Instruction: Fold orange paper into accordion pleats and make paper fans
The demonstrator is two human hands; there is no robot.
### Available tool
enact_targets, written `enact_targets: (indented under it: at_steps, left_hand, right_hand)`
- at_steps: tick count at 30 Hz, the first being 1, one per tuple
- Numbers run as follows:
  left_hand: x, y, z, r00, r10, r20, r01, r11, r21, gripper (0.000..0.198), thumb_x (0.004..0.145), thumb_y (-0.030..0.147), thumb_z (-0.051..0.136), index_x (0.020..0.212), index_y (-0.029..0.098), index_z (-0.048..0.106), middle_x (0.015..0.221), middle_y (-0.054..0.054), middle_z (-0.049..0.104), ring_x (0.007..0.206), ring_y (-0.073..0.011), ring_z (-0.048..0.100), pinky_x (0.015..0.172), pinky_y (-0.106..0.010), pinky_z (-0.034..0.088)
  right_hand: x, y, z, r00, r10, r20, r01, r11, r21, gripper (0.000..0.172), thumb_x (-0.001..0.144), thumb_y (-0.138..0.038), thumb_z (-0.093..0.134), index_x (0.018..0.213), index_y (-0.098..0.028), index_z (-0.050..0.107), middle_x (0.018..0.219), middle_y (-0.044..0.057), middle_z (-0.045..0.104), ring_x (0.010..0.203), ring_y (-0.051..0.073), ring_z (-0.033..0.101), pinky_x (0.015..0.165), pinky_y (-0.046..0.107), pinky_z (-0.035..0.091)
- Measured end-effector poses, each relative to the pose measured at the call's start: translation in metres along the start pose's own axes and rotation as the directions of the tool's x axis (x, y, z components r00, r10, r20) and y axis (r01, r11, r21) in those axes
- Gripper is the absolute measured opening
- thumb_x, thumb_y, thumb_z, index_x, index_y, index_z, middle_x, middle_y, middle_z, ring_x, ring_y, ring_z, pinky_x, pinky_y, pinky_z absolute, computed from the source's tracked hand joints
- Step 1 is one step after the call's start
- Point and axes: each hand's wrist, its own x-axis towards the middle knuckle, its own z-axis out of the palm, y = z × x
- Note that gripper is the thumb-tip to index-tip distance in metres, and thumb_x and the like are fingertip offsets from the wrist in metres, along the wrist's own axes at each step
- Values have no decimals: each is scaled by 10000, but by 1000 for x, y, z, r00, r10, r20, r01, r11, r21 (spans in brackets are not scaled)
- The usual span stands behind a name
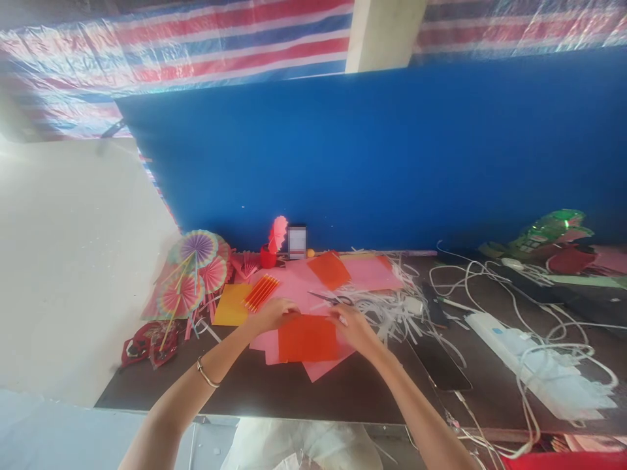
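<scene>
My left hand (275, 314) pinches the top left edge of an orange paper sheet (307, 339) that lies on pink sheets (294, 287) on the dark table. At the sheet's top right edge, my right hand (353, 326) presses down with curled fingers. Just beyond my right hand lie scissors (330, 299). A folded orange paper strip (261, 292) rests on a yellow sheet (230, 307) to the left.
Colourful paper fans (193, 274) are piled at the left. White paper strips (392, 307), a phone (439, 365), a power strip (533, 359) with tangled cables fill the right. A blue board (382, 156) stands behind the table.
</scene>
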Motion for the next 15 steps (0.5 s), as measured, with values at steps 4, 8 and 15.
enact_targets:
  at_steps: [4, 8, 15]
  left_hand:
    - [-1, 11, -16, 998, 19, 65, -13, 997, -81, 238, 855, 311, 498, 831, 168, 687, 854, -45, 695, 785, -147, 604, 693, -233, 438]
    - [-4, 16, -27, 990, 8, 138, 16, 986, -168, 211, 832, 287, 537, 876, 163, 702, 911, -62, 706, 819, -154, 625, 726, -226, 453]
    - [-7, 13, -49, 971, -27, 239, 66, 985, -157, 209, 802, 284, 577, 952, 201, 698, 952, -36, 708, 830, -141, 636, 706, -201, 463]
  right_hand:
    - [5, -14, -16, 992, 43, 117, -48, 998, 42, 191, 854, -208, 461, 760, -191, 627, 792, 38, 621, 776, 183, 581, 730, 322, 449]
    - [8, -25, -30, 984, 42, 173, -49, 998, 40, 203, 858, -220, 451, 769, -191, 631, 818, 46, 626, 790, 183, 580, 744, 321, 450]
    - [19, -25, -38, 975, -44, 216, 51, 998, -27, 251, 887, -233, 414, 865, -218, 663, 888, 54, 652, 841, 196, 592, 775, 336, 460]
